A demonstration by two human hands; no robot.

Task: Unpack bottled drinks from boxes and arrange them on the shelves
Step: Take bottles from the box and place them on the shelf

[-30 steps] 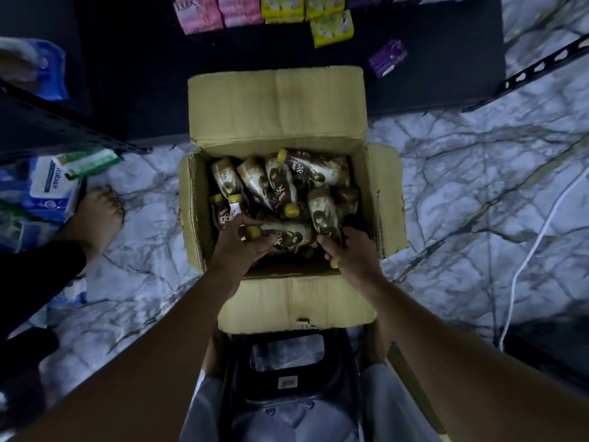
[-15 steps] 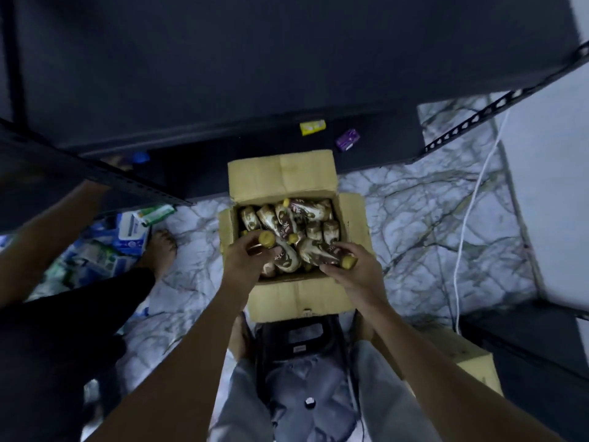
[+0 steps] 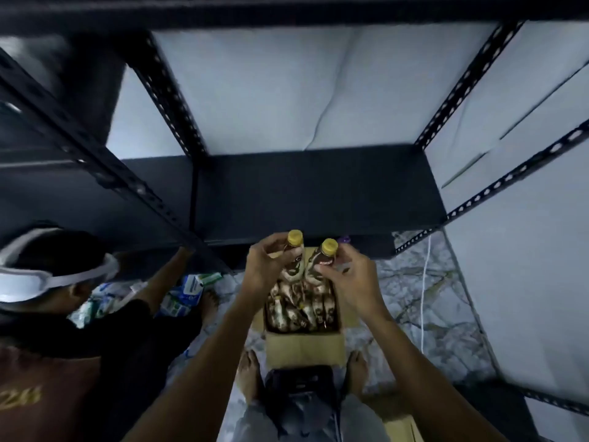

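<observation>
Many brown bottled drinks [image 3: 299, 311], too jumbled to count, lie in one open cardboard box [image 3: 306, 349] on the floor, left to unpack. Above it, the left hand [image 3: 267, 272] has its fingers clamped round one yellow-capped bottle [image 3: 294, 240], the right hand [image 3: 353, 282] round a second bottle [image 3: 323, 260], both upright. Beyond, one dark shelf [image 3: 318, 193] shows no bottles: shelving seems barely begun.
</observation>
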